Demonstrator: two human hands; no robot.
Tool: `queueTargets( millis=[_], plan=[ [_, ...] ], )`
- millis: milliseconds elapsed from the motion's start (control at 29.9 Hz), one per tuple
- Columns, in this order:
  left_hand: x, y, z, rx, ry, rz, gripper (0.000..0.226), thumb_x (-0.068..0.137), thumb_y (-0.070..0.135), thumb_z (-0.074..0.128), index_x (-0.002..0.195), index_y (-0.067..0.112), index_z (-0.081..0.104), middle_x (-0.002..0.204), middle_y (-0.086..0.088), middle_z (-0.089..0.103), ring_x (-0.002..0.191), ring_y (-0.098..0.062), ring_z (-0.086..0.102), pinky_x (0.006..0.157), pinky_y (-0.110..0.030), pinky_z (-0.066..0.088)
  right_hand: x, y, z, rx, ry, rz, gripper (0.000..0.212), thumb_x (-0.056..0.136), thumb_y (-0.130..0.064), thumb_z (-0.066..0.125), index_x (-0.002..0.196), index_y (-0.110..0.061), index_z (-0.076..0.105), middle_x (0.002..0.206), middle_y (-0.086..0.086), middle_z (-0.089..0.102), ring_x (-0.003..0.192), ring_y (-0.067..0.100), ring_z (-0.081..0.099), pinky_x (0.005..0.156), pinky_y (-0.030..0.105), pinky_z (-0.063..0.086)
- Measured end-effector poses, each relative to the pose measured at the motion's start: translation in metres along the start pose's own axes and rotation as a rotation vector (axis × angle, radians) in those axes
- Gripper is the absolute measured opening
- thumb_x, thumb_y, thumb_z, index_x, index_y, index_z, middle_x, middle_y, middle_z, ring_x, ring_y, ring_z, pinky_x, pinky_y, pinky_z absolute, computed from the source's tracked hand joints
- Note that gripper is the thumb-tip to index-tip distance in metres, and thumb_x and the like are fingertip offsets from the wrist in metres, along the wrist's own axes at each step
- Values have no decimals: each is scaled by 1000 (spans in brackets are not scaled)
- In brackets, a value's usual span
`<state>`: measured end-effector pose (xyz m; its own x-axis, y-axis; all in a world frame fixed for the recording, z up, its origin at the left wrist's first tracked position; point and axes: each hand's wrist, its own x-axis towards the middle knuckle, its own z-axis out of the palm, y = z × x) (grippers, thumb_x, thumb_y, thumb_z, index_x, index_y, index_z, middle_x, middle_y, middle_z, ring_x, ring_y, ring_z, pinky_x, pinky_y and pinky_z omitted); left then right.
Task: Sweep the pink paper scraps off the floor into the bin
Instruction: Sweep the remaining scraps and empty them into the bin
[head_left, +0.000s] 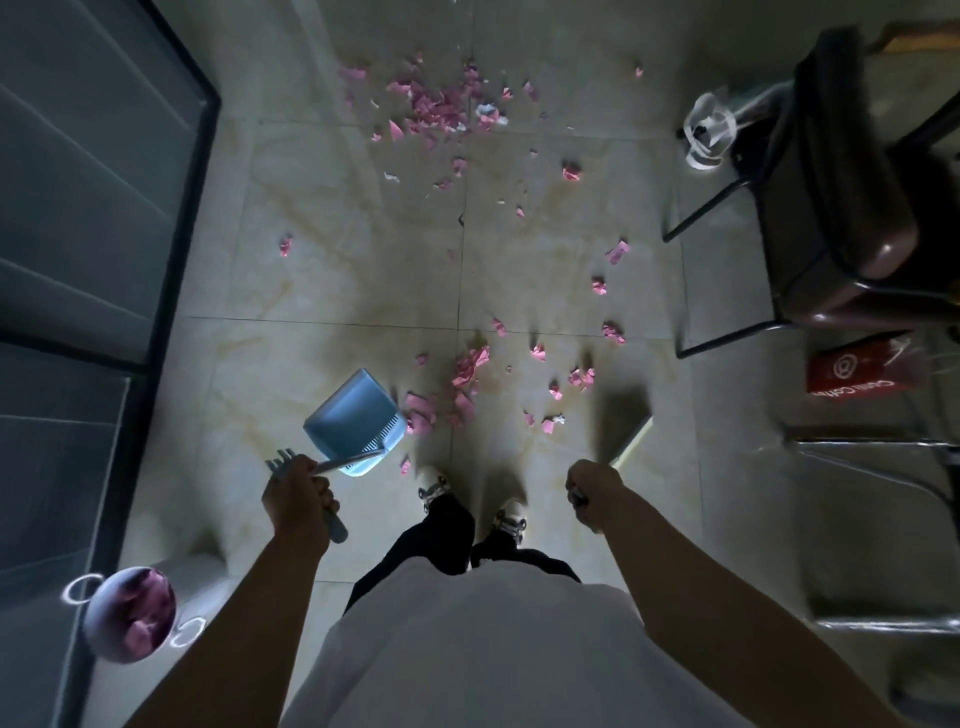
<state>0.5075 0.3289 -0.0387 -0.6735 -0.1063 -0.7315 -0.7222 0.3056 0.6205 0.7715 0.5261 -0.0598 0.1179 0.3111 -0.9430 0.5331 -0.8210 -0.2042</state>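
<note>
Pink paper scraps (470, 371) lie scattered over the tiled floor, with a dense patch (441, 106) far ahead and a looser spread near my feet. My left hand (296, 496) grips the handle of a blue dustpan (356, 418), whose mouth sits beside pink scraps on the floor. My right hand (592, 491) is closed on a broom handle; the broom head (621, 421) is blurred, just right of the near scraps. A round bin (130, 613) lined with a white bag stands at lower left with pink scraps inside.
A dark chair (841, 208) stands at the right, with a white bag (709, 130) by its leg and a red paper bag (857, 369) below it. A glass door with a dark frame (176, 249) runs along the left. My feet (472, 499) stand mid-floor.
</note>
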Motion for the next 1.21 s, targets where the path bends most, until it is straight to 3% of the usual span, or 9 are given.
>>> queueTargets(
  millis=[67,234,368,435,536,670,803,870,1205],
  plan=[
    [8,5,-4,-27,-1,-22,17,85,16,53,69,15,51,39,4,40,32,-10,34,38,-19,32,-7,-22,21,25,50,7,24,86,6,37,67,-9,38,37,4,36,28,10,34,28,9,24],
    [31,25,-10,-98,-15,-48,18,87,14,51,69,14,48,37,5,39,30,-9,32,35,-16,30,-15,-73,75,-31,20,-20,31,82,3,37,67,-24,30,25,-2,27,20,9,24,32,6,21],
    [46,37,-13,-99,13,-83,16,85,13,52,69,12,48,39,3,40,29,-9,32,37,-15,31,-22,-98,112,-189,-46,-49,23,88,-1,41,71,-17,44,26,0,28,19,10,22,33,7,21],
    [58,47,-13,-90,32,-82,14,83,13,52,70,11,49,47,-2,41,29,-10,33,38,-17,32,-22,-108,134,-299,-78,-84,27,89,-3,45,63,-10,46,31,2,34,24,12,29,31,10,22],
    [67,60,-10,-77,44,-70,7,83,13,52,78,7,50,55,-6,42,31,-10,34,41,-21,33,-29,-114,160,-450,-111,-138,15,87,-3,47,73,-8,46,43,2,44,32,10,37,31,12,27],
    [79,76,-1,-66,64,-31,10,82,13,52,87,5,52,56,-7,43,31,-10,35,40,-19,32,-45,-123,180,-500,-119,-161,20,85,-1,46,65,-2,49,31,1,40,29,11,34,38,13,25],
    [87,91,14,-29,96,-10,17,82,13,51,94,1,55,59,-9,45,36,-17,37,37,-18,33,-53,-138,176,-421,-106,-154,28,81,3,45,54,-5,44,41,7,35,29,13,29,41,17,22],
    [85,98,22,-20,98,4,16,82,12,49,93,1,55,59,-9,45,36,-18,36,33,-15,30,-55,-143,163,-384,-83,-154,25,78,4,45,56,-6,43,48,9,33,29,14,27,38,13,21],
    [72,118,77,-10,104,14,21,81,15,49,94,1,57,60,-8,50,35,-17,41,33,-18,32,-25,-158,69,-339,131,-201,10,76,1,53,66,0,55,54,10,44,42,17,36,43,22,27]
  ],
)
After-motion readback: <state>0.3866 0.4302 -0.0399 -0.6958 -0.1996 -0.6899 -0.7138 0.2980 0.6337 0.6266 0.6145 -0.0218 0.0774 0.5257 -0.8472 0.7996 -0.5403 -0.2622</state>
